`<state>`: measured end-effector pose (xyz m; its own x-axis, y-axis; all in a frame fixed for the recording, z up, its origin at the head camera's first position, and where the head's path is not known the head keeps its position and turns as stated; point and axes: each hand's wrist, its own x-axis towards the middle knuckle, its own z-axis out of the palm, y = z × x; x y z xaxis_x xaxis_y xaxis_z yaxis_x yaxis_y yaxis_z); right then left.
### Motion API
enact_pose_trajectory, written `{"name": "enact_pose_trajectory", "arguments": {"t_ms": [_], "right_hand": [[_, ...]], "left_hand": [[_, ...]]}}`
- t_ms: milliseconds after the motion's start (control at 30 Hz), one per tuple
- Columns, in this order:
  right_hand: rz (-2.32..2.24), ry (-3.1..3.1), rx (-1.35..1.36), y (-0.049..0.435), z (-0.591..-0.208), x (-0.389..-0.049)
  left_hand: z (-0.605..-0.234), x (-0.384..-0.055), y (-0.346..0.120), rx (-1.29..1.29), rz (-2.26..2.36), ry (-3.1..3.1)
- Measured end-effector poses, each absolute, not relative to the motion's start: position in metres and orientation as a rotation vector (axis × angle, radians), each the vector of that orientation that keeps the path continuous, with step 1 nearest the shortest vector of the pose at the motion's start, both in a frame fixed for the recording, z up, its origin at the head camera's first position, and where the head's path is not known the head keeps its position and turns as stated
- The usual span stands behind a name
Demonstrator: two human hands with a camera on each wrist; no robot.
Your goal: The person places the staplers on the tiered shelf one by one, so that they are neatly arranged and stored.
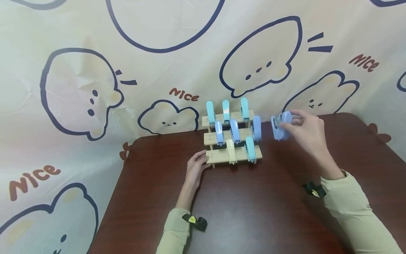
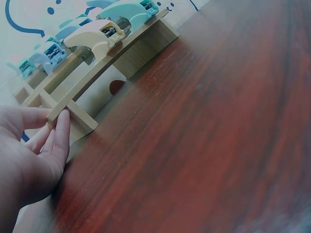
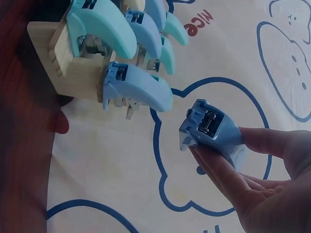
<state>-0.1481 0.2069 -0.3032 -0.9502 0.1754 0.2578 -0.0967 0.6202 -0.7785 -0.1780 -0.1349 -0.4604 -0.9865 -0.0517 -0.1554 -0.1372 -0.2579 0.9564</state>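
Observation:
My right hand point(image 1: 309, 132) pinches a periwinkle-blue stapler point(image 3: 214, 126) between thumb and fingers, held in the air to the right of a wooden tiered rack point(image 1: 219, 155). In the right wrist view its metal spring shows through a slot. My left hand point(image 1: 195, 167) grips the rack's front left corner, thumb and fingers on either side of the lowest board point(image 2: 73, 99). On the top tier stand three teal staplers point(image 1: 226, 111); three periwinkle ones point(image 1: 234, 130) stand on the middle tier. The lowest tier carries a cream stapler point(image 1: 231, 151) and a teal one point(image 1: 250, 149).
The rack stands toward the back of a dark red-brown table point(image 1: 247, 208). Behind it hangs a pale cloth point(image 1: 177, 70) with cartoon outlines, close to the table's back edge. Small dark devices are strapped at both wrists.

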Motion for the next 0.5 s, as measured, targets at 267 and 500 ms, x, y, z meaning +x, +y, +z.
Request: {"name": "enact_pose_trajectory", "arguments": {"t_ms": [267,500], "right_hand": [[1.312,-2.535,-0.043,0.196,-0.300,-0.145],[1.345,-2.500,-0.020,0.188,-0.295,-0.146]], "left_hand": [[-0.463,-0.177,-0.135,-0.248,2.445,1.873],[-0.460,-0.178,-0.133,-0.220,2.450,1.889]]}}
